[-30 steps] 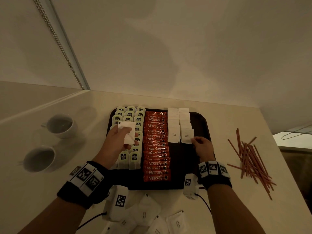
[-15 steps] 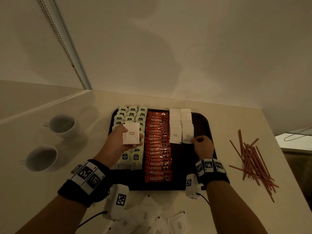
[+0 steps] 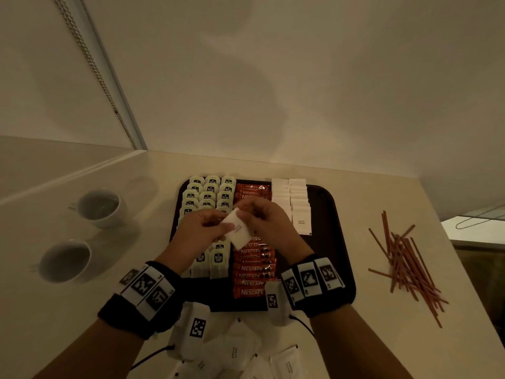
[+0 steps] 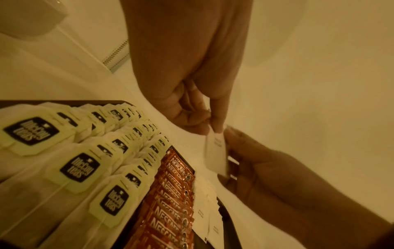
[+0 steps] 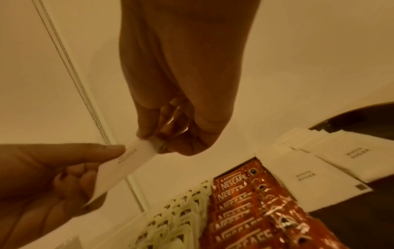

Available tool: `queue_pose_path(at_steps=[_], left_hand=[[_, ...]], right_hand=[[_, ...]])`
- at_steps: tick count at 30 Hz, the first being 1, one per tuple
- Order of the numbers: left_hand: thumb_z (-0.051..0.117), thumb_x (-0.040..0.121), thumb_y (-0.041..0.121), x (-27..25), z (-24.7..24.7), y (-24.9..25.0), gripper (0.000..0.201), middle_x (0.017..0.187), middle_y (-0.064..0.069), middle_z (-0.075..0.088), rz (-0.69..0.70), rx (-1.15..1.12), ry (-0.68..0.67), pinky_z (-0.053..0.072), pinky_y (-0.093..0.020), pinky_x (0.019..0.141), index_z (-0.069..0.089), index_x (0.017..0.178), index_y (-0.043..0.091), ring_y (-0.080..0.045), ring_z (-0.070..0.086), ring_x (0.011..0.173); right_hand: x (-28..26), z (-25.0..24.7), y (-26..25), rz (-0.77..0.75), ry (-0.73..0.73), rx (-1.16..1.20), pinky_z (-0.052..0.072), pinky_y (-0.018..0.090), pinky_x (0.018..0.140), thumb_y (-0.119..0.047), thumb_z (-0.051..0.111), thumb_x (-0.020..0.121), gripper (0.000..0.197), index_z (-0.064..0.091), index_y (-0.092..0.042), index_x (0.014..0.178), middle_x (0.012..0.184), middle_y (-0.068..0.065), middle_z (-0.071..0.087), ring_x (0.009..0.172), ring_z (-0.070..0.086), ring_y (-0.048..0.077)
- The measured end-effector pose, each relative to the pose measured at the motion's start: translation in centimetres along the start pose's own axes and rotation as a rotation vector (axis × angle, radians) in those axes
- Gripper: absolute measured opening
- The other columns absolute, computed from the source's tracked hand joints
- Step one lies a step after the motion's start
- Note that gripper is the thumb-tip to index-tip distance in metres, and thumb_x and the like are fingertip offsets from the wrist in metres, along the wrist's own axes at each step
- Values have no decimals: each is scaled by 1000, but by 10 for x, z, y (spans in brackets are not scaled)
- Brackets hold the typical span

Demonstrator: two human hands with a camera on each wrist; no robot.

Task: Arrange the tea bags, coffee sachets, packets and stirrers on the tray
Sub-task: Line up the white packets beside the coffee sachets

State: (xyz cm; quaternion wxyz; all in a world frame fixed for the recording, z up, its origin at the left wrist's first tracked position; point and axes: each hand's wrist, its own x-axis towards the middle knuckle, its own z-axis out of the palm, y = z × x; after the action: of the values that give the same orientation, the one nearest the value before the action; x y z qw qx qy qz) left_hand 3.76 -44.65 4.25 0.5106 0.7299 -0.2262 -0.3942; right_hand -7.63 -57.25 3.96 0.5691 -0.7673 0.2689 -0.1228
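Dim, warm yellowish light throughout. Plain cream wall (image 3: 273, 77) fills upper head view, soft shadows across it. Pale counter (image 3: 382, 337) below, corner at 3 o'clock. Metal bead chain (image 3: 90, 64) runs diagonally along pale frame strip from 11 o'clock toward counter's back edge. Two white cups (image 3: 99, 207) at 9 o'clock. Lower surface (image 3: 475, 225) beyond counter edge at 3 o'clock.

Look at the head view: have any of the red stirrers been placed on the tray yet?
No. The stirrers all lie in a loose pile on the counter, right of the tray and clear of its rim.
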Motion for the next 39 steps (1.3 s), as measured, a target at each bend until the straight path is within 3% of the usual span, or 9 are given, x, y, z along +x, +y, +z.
queue_pose_path(at_steps=[2,9,14,16,19,24,28,36,39], left_hand=[[69,82,5,1,-2,-2,9,74,-3,68,18,-57,99,47,-11,50,68,87,12,0,59,49],[72,80,9,0,5,-2,8,70,-6,68,82,-103,180,47,-14,52,69,80,16,-1,57,50],[64,89,25,-8,-2,-4,13,98,6,67,-24,-60,71,48,-19,53,66,101,22,-12,67,71],[57,93,28,-16,-17,-13,16,101,6,66,-60,1,12,49,-24,58,64,106,23,-16,67,77],[54,94,20,-34,-48,-36,13,94,-1,69,-99,109,-80,46,-25,61,65,100,23,-16,64,75],[59,92,13,-70,-95,-77,12,86,-1,71,-193,240,-50,47,-30,60,66,95,22,-22,65,75],[57,92,7,-92,-122,-111,14,86,-9,71,-318,179,50,43,-32,62,67,92,18,-32,64,74],[50,95,4,-120,-145,-153,17,90,-13,70,-505,177,151,40,-32,63,66,98,10,-36,62,76],[51,95,5,-123,-148,-157,17,90,-12,70,-531,187,160,42,-34,64,66,98,11,-38,62,77]], right_hand=[[-3,0,7,53,23,-8,57,34,77,-16,62,89,6,64,-17,94,94,5,67,90,65,21],[-23,6,14,185,33,136,57,35,82,-15,63,88,4,63,-19,87,98,9,67,92,66,24],[-28,-15,30,319,162,268,55,36,86,-11,56,92,10,63,-14,99,106,5,66,99,65,21],[-25,-32,44,380,306,233,55,31,84,-9,54,93,13,62,-14,102,110,4,65,100,63,18],[-23,-54,71,456,466,53,55,32,83,-9,54,93,21,61,-8,114,112,5,63,97,61,16],[-25,-60,104,549,414,-148,48,42,99,-10,57,91,27,61,-8,118,118,7,63,109,59,21],[-25,-54,109,564,411,-156,47,43,100,-10,60,89,28,61,-7,117,117,9,64,109,59,23],[-18,-50,104,533,468,-210,44,26,88,-15,64,88,23,64,-8,110,111,7,65,101,58,16],[-17,-48,104,539,471,-236,42,24,84,-18,63,88,22,63,-7,107,110,8,64,98,56,15]])
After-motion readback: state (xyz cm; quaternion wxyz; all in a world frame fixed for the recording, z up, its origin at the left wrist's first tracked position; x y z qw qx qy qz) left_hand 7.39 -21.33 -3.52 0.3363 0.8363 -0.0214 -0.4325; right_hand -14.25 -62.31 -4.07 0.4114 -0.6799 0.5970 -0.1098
